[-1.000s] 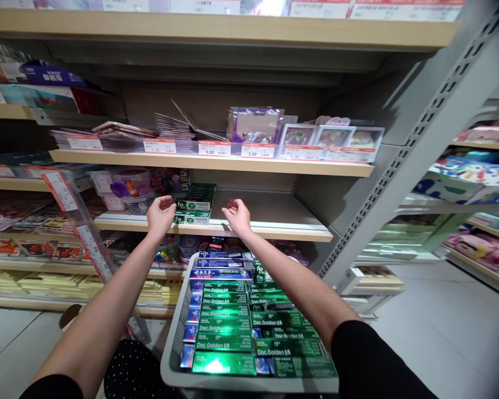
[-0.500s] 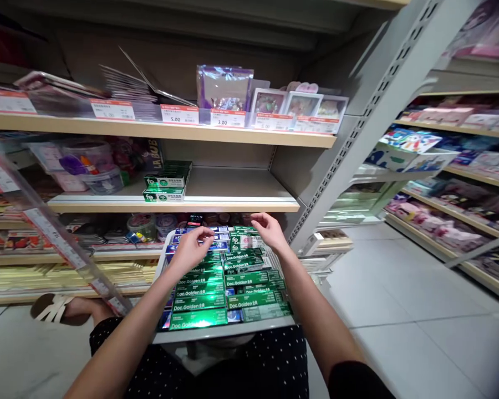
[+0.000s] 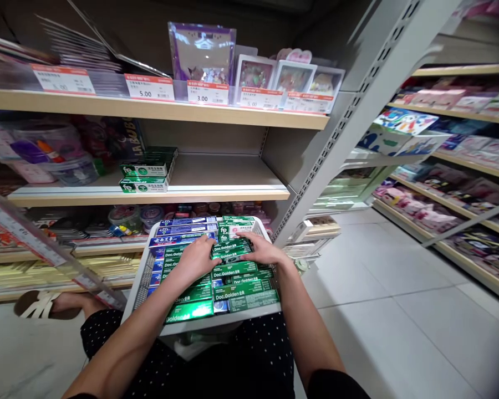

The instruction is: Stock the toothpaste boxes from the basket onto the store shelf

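A white basket (image 3: 137, 285) rests on my lap, filled with green and blue toothpaste boxes. My left hand (image 3: 196, 258) reaches over the left column, its fingers and thumb at the left end of two green toothpaste boxes (image 3: 228, 254) in the right column. At their right end, my right hand (image 3: 261, 248) has its thumb in front and fingers behind. The boxes still lie among the others, gripped from both ends. Behind them sits a white-and-green box (image 3: 241, 229). Blue boxes (image 3: 187, 228) are stacked at the basket's far left.
On the middle shelf (image 3: 216, 195) stands a small stack of green-and-white toothpaste boxes (image 3: 144, 177); clear tubs (image 3: 72, 160) are left of it. Price tags line the upper shelf (image 3: 183, 108). A slotted metal upright (image 3: 316, 160) rises at right. A person's sandalled foot (image 3: 45, 305) is at left.
Both hands have come down from above the basket onto the green toothpaste boxes, closing around their ends. The view has shifted, so shelves and basket sit further left.
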Demonstrator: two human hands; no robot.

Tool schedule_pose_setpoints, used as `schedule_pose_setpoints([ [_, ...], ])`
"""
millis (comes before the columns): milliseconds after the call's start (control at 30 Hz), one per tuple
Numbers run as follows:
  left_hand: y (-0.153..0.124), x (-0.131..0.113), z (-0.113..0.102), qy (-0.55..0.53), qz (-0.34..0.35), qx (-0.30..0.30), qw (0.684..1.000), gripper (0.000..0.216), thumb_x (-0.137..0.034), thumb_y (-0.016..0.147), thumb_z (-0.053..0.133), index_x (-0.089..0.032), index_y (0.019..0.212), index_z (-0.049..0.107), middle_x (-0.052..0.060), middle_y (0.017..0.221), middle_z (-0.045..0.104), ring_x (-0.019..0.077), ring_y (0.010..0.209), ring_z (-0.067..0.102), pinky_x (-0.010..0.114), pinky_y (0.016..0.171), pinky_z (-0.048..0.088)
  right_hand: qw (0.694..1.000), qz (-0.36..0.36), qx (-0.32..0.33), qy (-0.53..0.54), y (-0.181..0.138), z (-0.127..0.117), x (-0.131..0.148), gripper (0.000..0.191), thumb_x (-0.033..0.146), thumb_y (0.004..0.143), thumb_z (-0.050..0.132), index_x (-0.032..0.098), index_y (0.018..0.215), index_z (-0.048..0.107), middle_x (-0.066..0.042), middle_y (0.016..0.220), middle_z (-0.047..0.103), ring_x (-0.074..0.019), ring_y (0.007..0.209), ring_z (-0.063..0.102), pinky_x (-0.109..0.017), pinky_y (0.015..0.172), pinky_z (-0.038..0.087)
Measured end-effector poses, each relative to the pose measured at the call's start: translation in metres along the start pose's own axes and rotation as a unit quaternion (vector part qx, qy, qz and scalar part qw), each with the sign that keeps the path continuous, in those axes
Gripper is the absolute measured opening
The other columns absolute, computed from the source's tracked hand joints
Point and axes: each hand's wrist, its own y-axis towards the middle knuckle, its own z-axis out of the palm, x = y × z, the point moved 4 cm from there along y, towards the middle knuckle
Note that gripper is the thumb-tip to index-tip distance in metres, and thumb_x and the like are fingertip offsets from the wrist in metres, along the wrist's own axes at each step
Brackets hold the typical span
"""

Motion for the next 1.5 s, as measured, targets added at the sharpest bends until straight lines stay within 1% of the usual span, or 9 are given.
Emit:
schedule_pose_setpoints([
  [200,-0.005,0.005,0.000,-0.128,-0.012,-0.025,0.991,0.047,-0.055,0.079,0.060,-0.027,0.116,0.064,0.007,0.104,0.066,0.0259,0.092,0.064,0.034,0.074,0.050,0.989,0.053,-0.042,0.129,-0.008,-0.012,0.003,0.051,0.045,0.080,0.069,0.027,0.126,0.058,-0.006,0.125,0.061,-0.0216,0.105,0.062,-0.035,0.087,0.054],
  [367,-0.001,0.018,-0.012,-0.277,-0.067,-0.070,0.956,0.047,-0.056,0.080,0.059,-0.023,0.113,0.065,0.007,0.099,0.067,0.0214,0.084,0.065,0.030,0.068,0.052,0.965,0.116,-0.071,0.225,-0.002,0.005,0.005,0.042,0.055,0.086,0.056,0.024,0.114,0.062,-0.004,0.101,0.067,-0.0181,0.079,0.064,-0.028,0.061,0.053],
  [500,-0.013,0.046,-0.028,-0.297,-0.108,-0.089,0.944,0.037,-0.055,0.078,0.061,-0.024,0.098,0.067,0.004,0.089,0.068,0.0192,0.075,0.065,0.029,0.064,0.052,0.972,0.088,-0.087,0.199,0.007,0.025,0.016,0.037,0.055,0.088,0.053,0.025,0.106,0.065,-0.006,0.110,0.066,-0.0205,0.093,0.063,-0.030,0.071,0.054],
  [667,-0.047,0.075,-0.028,-0.308,-0.163,-0.123,0.929,0.033,-0.053,0.081,0.058,-0.024,0.093,0.067,0.002,0.085,0.069,0.0192,0.073,0.064,0.029,0.063,0.052,0.981,0.045,-0.033,0.184,0.010,0.038,0.028,0.032,0.047,0.082,0.065,0.025,0.104,0.065,-0.006,0.111,0.065,-0.0193,0.091,0.064,-0.032,0.079,0.053],
  [833,-0.060,0.068,-0.025,-0.231,-0.166,-0.219,0.933,0.030,-0.051,0.084,0.056,-0.026,0.093,0.069,0.003,0.100,0.069,0.0214,0.090,0.064,0.030,0.076,0.051,0.984,0.056,-0.076,0.153,0.010,0.040,0.025,0.030,0.048,0.082,0.063,0.024,0.100,0.065,-0.003,0.082,0.066,-0.0181,0.070,0.062,-0.031,0.064,0.052],
  [967,-0.059,0.066,-0.023,-0.250,-0.160,-0.224,0.928,0.032,-0.050,0.083,0.059,-0.026,0.099,0.072,0.004,0.100,0.069,0.0208,0.086,0.064,0.030,0.072,0.052,0.978,0.069,-0.083,0.180,0.010,0.045,0.022,0.033,0.050,0.082,0.062,0.024,0.102,0.063,0.000,0.066,0.062,-0.0191,0.060,0.062,-0.031,0.057,0.050],
  [1233,-0.059,0.070,-0.024,-0.376,-0.186,-0.188,0.888,0.046,-0.053,0.075,0.066,-0.018,0.106,0.071,0.008,0.099,0.072,0.0227,0.085,0.066,0.033,0.071,0.053,0.994,0.013,-0.090,0.061,0.007,0.035,0.053,0.029,0.046,0.086,0.059,0.022,0.096,0.072,-0.006,0.095,0.070,-0.0203,0.082,0.064,-0.032,0.072,0.052],
  [1367,-0.061,0.076,-0.041,-0.398,-0.166,-0.211,0.877,0.050,-0.054,0.074,0.067,-0.017,0.107,0.071,0.009,0.099,0.073,0.0234,0.087,0.067,0.033,0.074,0.054,0.988,0.018,-0.113,0.103,0.020,0.037,0.073,0.041,0.039,0.077,0.071,0.017,0.111,0.067,-0.007,0.096,0.067,-0.0182,0.083,0.063,-0.031,0.074,0.053],
  [1500,-0.050,0.103,-0.079,-0.396,-0.138,-0.280,0.864,0.052,-0.050,0.074,0.068,-0.016,0.113,0.068,0.010,0.105,0.072,0.0228,0.095,0.066,0.036,0.086,0.053,0.970,0.007,-0.151,0.188,0.062,0.050,0.097,0.051,0.033,0.067,0.078,0.016,0.112,0.063,-0.006,0.095,0.066,-0.0162,0.084,0.063,-0.031,0.078,0.054],
])
